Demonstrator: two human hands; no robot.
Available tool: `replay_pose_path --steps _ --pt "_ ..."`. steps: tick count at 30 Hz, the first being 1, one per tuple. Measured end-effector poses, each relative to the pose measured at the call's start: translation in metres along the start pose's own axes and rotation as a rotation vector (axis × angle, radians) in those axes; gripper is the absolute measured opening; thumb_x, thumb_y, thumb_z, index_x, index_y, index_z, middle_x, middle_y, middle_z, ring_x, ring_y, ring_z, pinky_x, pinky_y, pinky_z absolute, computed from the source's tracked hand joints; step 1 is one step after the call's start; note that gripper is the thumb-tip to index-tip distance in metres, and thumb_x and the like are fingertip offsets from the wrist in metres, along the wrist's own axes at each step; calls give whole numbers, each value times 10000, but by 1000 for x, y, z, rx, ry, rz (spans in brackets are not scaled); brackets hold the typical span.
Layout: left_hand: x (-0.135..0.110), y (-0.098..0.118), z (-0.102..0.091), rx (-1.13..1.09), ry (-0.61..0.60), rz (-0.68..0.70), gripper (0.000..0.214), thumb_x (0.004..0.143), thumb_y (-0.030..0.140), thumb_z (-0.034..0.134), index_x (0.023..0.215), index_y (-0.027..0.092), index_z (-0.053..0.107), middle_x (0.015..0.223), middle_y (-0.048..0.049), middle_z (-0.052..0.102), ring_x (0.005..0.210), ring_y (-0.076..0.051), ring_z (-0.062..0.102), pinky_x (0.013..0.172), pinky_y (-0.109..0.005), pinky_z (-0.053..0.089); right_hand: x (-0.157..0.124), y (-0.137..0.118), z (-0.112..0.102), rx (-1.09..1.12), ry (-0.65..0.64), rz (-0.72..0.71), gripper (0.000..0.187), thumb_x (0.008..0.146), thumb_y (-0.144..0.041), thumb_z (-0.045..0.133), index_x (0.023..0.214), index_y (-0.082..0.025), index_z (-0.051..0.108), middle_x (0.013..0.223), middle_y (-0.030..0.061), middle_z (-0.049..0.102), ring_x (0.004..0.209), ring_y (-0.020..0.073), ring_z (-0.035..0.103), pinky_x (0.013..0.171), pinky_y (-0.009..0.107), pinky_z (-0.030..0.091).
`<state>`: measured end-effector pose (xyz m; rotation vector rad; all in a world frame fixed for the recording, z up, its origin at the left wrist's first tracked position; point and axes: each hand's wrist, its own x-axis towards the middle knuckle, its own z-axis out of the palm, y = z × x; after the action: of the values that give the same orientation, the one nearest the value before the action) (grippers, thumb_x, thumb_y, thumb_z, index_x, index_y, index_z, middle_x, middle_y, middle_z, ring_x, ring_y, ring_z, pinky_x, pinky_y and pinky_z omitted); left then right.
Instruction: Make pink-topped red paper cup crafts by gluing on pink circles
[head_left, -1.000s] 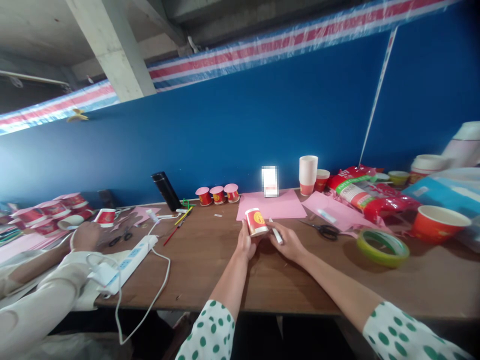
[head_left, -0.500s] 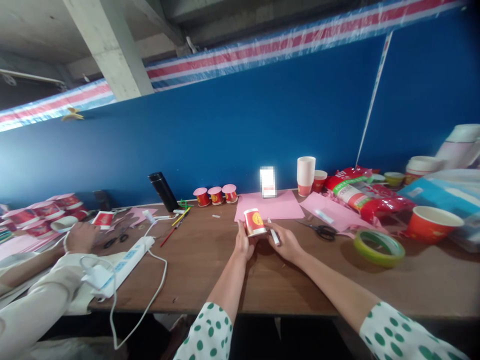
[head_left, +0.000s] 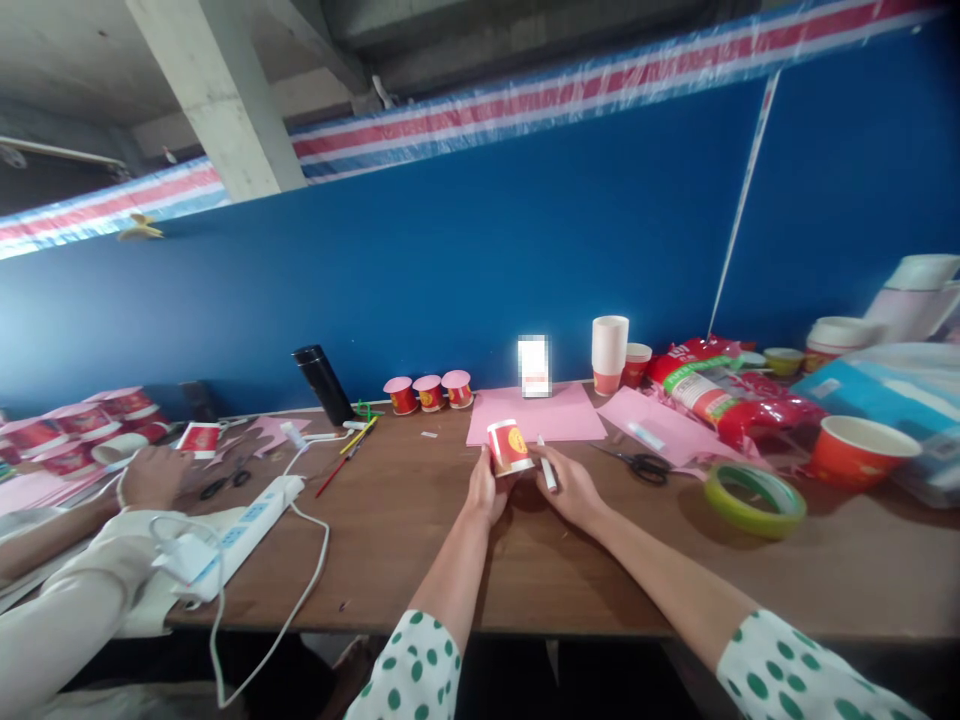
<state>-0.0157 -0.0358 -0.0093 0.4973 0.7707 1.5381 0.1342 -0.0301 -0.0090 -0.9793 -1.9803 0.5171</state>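
Observation:
My left hand (head_left: 484,490) is closed round a small red paper cup (head_left: 509,446) with a yellow emblem, held upside down over the wooden table (head_left: 420,560). My right hand (head_left: 568,489) sits just right of the cup, fingers pinched on a white marker (head_left: 548,474) that points up toward the cup. A pink paper sheet (head_left: 559,412) lies right behind the cup.
Three pink-topped cups (head_left: 430,391), a black flask (head_left: 320,382), a cup stack (head_left: 609,353), scissors (head_left: 637,462), a green tape roll (head_left: 754,496), red packets (head_left: 720,395) and an orange bowl (head_left: 862,450) lie around. At left, another person's hand (head_left: 154,475) rests near a power strip (head_left: 240,525).
My hands with the cup and marker stay almost still. The view has drifted slightly, and the other person's hand at left has shifted a little.

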Motion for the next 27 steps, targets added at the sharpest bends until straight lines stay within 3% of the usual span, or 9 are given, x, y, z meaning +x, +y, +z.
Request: replay_pose_path --steps 14,27 --pt "0 -1 -3 -6 -94 4 331 837 386 487 956 111 628 882 -94 695 772 -189 646 797 -327 501 0 3 0 -19 -3 -3 442 744 -137 455 1167 -219 557 1012 48 666 882 198 629 770 294 492" --pt "3 -3 -6 36 -139 -4 507 807 507 499 1028 65 612 931 -140 687 823 -219 652 830 -356 490 0 2 1 -14 -17 0 425 741 -135 452 1141 -219 571 1002 47 669 868 196 633 759 283 488"
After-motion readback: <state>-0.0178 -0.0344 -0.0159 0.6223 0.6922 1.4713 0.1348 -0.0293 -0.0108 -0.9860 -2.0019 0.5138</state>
